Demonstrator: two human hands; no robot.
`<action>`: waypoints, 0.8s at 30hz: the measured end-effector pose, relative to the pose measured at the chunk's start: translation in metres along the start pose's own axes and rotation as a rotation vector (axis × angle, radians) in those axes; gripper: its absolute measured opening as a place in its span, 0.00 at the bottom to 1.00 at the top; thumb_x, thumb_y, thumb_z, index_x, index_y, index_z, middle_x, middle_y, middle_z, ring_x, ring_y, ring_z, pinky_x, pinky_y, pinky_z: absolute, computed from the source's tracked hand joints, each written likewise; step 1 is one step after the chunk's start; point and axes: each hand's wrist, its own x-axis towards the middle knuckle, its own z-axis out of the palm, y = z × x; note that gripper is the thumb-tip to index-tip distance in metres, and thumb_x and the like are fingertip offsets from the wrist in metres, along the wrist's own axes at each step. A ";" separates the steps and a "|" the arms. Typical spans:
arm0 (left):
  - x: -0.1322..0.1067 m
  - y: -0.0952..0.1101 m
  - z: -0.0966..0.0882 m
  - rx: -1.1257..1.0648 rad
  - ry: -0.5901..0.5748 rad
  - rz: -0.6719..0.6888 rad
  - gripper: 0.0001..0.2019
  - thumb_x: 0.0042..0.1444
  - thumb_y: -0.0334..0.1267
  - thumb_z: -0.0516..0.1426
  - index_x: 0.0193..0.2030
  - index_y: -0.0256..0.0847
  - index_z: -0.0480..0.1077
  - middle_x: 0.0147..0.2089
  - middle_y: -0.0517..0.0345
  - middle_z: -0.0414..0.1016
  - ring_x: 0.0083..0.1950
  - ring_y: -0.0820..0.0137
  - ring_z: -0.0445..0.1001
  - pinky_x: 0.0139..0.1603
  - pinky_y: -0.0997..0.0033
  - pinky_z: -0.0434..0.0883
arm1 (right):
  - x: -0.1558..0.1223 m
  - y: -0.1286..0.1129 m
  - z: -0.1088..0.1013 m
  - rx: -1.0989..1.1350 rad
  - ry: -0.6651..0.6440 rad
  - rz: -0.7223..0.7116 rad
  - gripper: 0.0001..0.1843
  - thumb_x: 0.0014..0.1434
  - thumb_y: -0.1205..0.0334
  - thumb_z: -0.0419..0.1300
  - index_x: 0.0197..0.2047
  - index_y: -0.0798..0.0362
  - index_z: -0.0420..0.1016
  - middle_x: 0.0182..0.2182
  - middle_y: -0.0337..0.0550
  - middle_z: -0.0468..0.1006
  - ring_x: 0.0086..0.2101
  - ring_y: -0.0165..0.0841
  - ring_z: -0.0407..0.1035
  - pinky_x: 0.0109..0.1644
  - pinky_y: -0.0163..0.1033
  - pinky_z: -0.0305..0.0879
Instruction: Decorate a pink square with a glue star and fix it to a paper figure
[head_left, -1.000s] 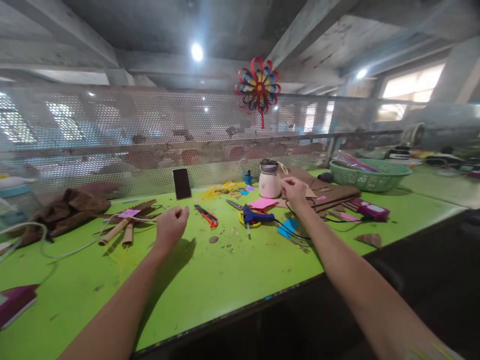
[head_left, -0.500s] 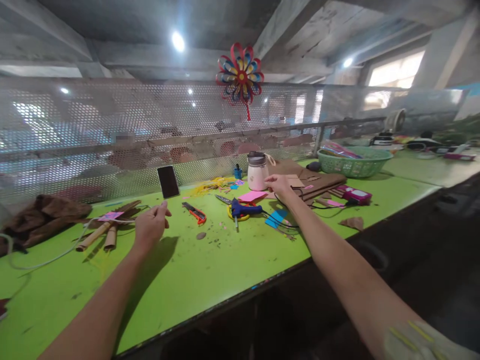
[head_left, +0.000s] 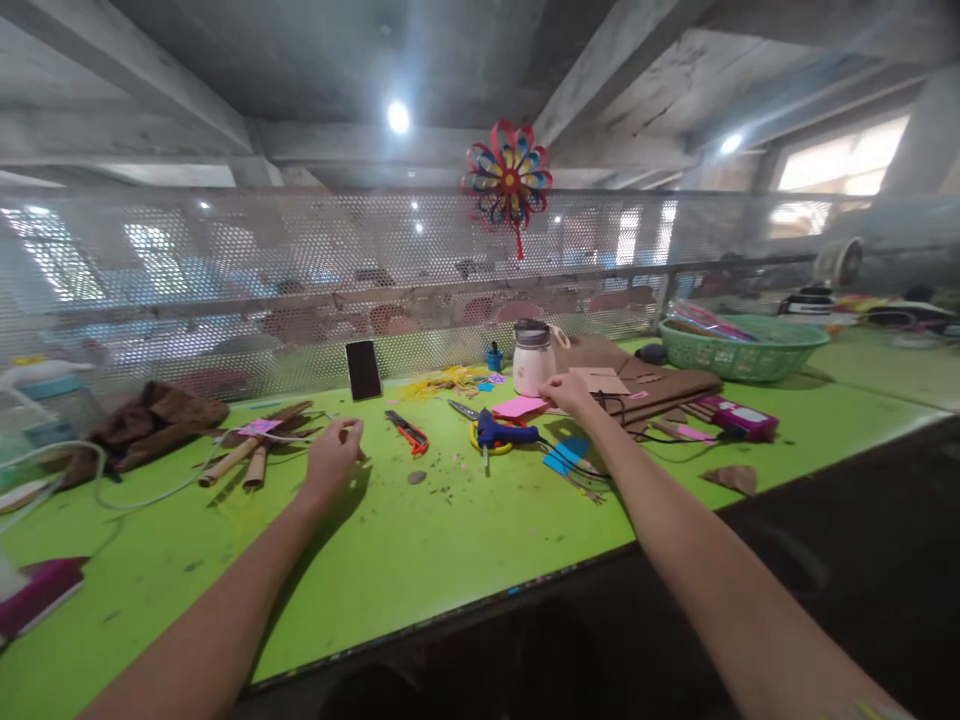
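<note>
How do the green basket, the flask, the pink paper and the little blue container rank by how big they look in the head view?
Largest to smallest, by visible area:
1. Green basket
2. Flask
3. Pink paper
4. Little blue container

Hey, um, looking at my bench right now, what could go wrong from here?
Possibly three things. Your right hand is close to the bottle, so a sideways knock might tip it. The utility knife lies between your left hand and the glue gun; reaching across could nick you if its blade is out, which I can't tell. The glue gun overlaps the scissors, so pulling them free could drag it.
</note>
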 end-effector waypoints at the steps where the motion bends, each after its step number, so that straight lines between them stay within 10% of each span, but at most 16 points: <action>1: -0.001 0.001 0.000 0.006 0.001 -0.001 0.22 0.57 0.49 0.46 0.46 0.35 0.70 0.22 0.56 0.72 0.28 0.63 0.72 0.34 0.66 0.64 | 0.000 0.001 0.002 -0.045 -0.038 0.013 0.17 0.61 0.58 0.57 0.51 0.56 0.69 0.48 0.47 0.72 0.42 0.35 0.70 0.43 0.44 0.70; 9: -0.002 0.003 0.000 0.034 -0.060 0.017 0.21 0.55 0.48 0.47 0.43 0.36 0.71 0.23 0.56 0.73 0.27 0.66 0.71 0.32 0.69 0.63 | -0.003 0.009 0.015 -0.335 -0.271 0.009 0.16 0.62 0.58 0.56 0.51 0.55 0.68 0.49 0.47 0.71 0.44 0.36 0.69 0.46 0.47 0.69; 24: -0.005 0.011 -0.003 -0.023 -0.128 0.062 0.20 0.51 0.50 0.48 0.38 0.37 0.73 0.21 0.56 0.73 0.24 0.67 0.70 0.31 0.69 0.62 | -0.002 0.015 0.038 -0.337 -0.182 0.016 0.15 0.62 0.58 0.55 0.51 0.53 0.69 0.50 0.47 0.70 0.45 0.35 0.68 0.48 0.46 0.68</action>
